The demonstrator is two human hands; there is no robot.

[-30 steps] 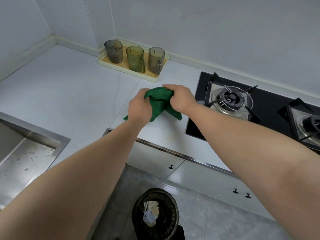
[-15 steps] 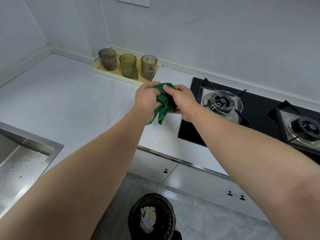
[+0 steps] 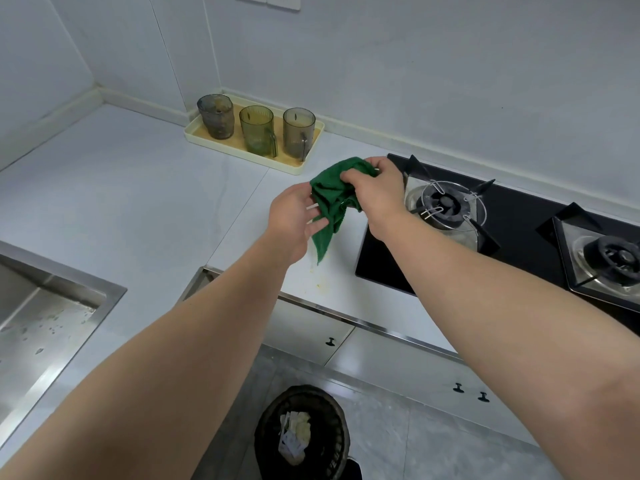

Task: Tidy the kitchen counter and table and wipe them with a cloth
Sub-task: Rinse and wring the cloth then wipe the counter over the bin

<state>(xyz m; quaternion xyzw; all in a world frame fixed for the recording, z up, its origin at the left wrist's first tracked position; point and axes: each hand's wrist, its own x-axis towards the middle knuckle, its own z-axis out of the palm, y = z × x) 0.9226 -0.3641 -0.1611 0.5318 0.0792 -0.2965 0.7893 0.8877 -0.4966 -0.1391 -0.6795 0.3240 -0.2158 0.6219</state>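
A green cloth [image 3: 329, 199] hangs bunched above the white counter [image 3: 121, 202], just left of the stove. My right hand [image 3: 375, 190] grips its upper part, fingers curled round the fabric. My left hand [image 3: 294, 216] is beside it on the left with fingers spread, touching the cloth's lower hanging end. A small yellowish stain [image 3: 322, 284] lies on the counter below the cloth, near the front edge.
A cream tray [image 3: 242, 154] with three tinted cups [image 3: 258, 133] stands by the back wall. A black gas stove [image 3: 502, 230] with two burners is on the right. A steel sink [image 3: 45, 323] sits on the left. A black waste bin [image 3: 304, 434] stands on the floor.
My left hand has let go of the cloth and spread its fingers, moving slightly left. My right hand keeps the cloth, whose lower end now hangs free.
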